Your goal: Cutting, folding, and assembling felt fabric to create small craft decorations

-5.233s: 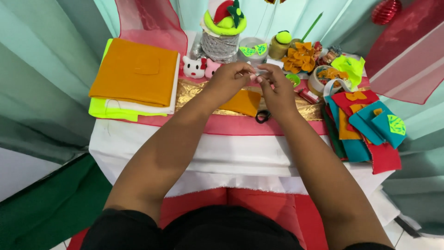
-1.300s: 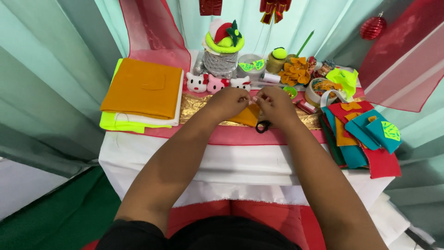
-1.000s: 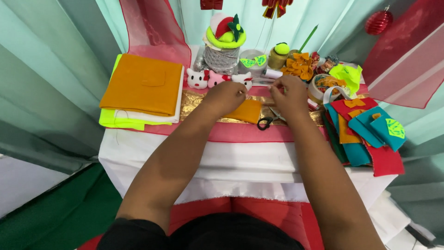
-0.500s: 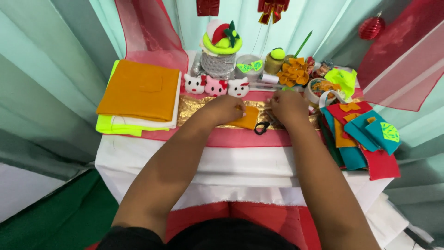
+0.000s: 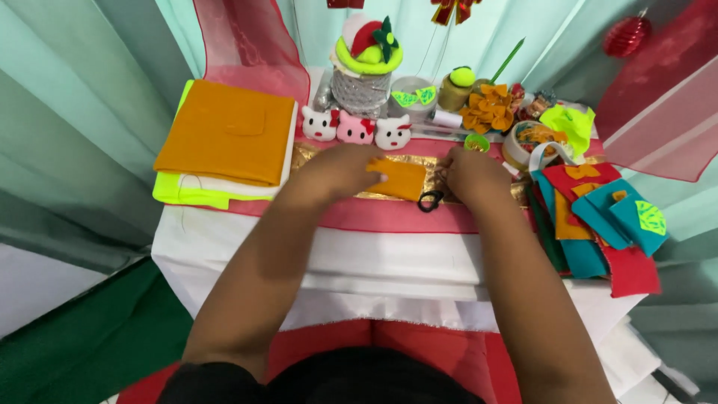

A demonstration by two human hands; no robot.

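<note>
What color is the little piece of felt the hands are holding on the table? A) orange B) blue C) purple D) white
A: the small felt piece between the left hand and the right hand is orange, like the folded felt stack on the left.

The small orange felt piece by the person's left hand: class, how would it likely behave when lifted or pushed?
The orange felt piece looks thin and flat, so it is probably light and floppy when lifted. Its matte surface suggests it would drag rather than slide on the gold cloth. The left hand rests on its edge; it seems unlikely to roll.
</note>
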